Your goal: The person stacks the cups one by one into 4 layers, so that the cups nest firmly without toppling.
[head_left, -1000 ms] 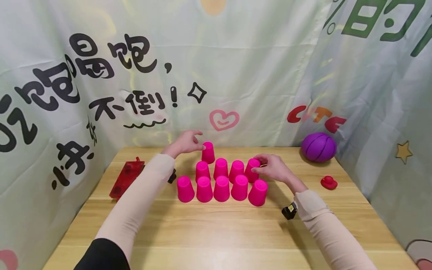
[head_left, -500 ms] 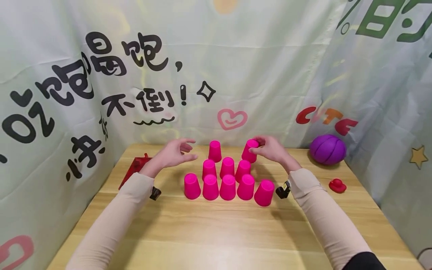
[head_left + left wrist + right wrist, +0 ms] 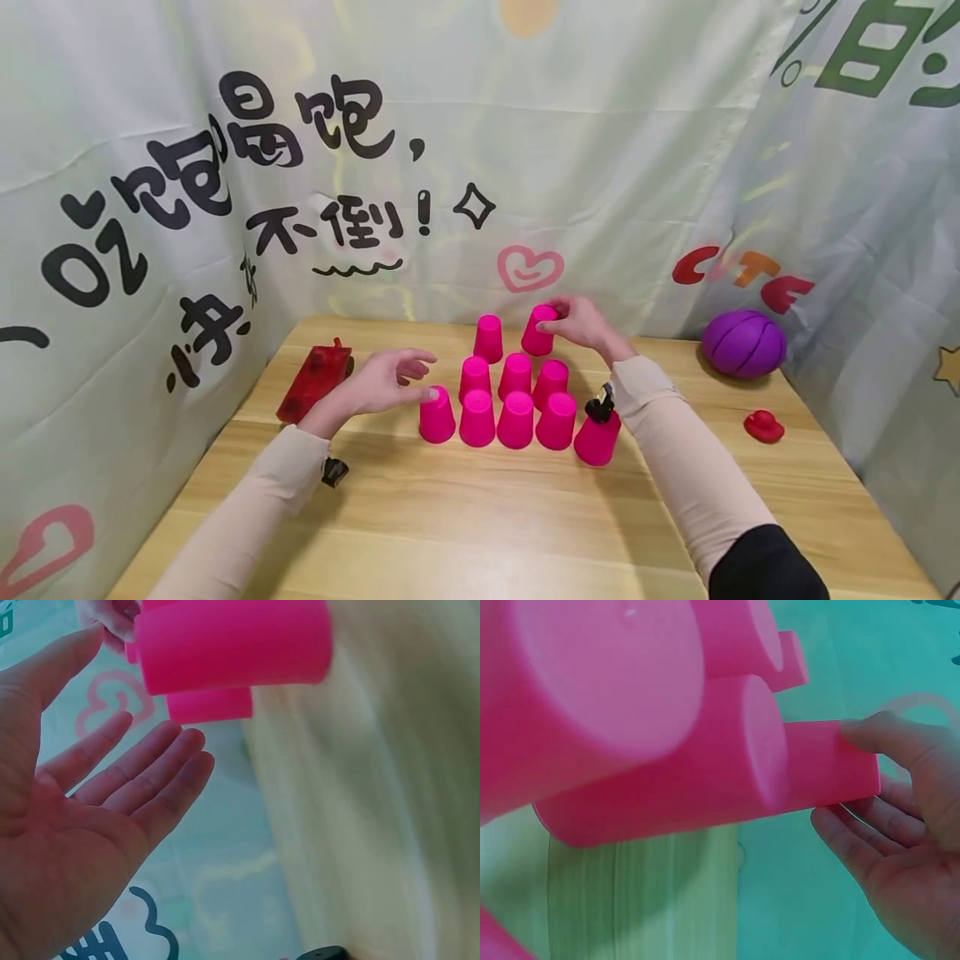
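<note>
Bright pink cups stand upside down in three rows. At the back, my right hand (image 3: 583, 322) pinches a cup (image 3: 536, 337) near its top, to the right of another back-row cup (image 3: 488, 339). In the right wrist view, thumb and fingers of the right hand (image 3: 911, 840) lie on either side of that cup's narrow end. My left hand (image 3: 386, 383) has its fingers spread and holds nothing. Its thumb overlaps the top of the leftmost front cup (image 3: 437, 421). Three cups, among them the central one (image 3: 515, 377), form the middle row.
The right wrist's camera overlaps the rightmost front cup (image 3: 597, 442). A red box-like object (image 3: 315, 385) lies at the table's left. Toward the right are a purple ball (image 3: 744, 344) and a small red hat-shaped object (image 3: 764, 426). Printed cloth (image 3: 600, 167) hangs behind the table (image 3: 450, 533).
The right hand has carried a cup from the middle row's right end to the back row, then leftward toward its neighbour. The left hand has moved from the back cup to the front left cup.
</note>
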Demonstrator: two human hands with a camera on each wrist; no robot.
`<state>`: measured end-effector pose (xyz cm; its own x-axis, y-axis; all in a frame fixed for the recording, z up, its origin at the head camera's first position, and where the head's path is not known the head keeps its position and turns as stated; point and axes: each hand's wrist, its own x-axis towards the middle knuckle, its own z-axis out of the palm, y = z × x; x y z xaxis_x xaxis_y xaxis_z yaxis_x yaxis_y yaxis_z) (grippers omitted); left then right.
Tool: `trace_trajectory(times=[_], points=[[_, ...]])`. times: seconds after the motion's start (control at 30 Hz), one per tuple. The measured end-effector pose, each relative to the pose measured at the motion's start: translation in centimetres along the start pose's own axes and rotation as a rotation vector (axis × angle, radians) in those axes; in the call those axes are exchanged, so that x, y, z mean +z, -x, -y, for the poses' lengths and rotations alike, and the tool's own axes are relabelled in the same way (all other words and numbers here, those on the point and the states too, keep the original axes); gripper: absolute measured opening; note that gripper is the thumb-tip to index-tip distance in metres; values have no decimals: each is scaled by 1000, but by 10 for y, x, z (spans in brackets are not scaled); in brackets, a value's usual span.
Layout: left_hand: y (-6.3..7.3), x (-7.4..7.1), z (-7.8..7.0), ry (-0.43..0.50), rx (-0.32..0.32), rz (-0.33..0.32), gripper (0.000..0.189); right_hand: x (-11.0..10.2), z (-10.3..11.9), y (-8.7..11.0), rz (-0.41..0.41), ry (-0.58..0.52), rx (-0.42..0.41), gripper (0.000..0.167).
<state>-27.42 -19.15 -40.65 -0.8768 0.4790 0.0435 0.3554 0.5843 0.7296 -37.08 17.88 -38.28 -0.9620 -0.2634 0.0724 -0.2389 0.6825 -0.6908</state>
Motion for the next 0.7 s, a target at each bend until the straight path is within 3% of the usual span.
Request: trace_trajectory(times=[0.37,0.7], points=[[8,19,12,-28,-13,18,66,18,1,-12,99,44,-15,47],[12,25,14,5,-15,8,60,28,7,-17,145,44,-29,45]])
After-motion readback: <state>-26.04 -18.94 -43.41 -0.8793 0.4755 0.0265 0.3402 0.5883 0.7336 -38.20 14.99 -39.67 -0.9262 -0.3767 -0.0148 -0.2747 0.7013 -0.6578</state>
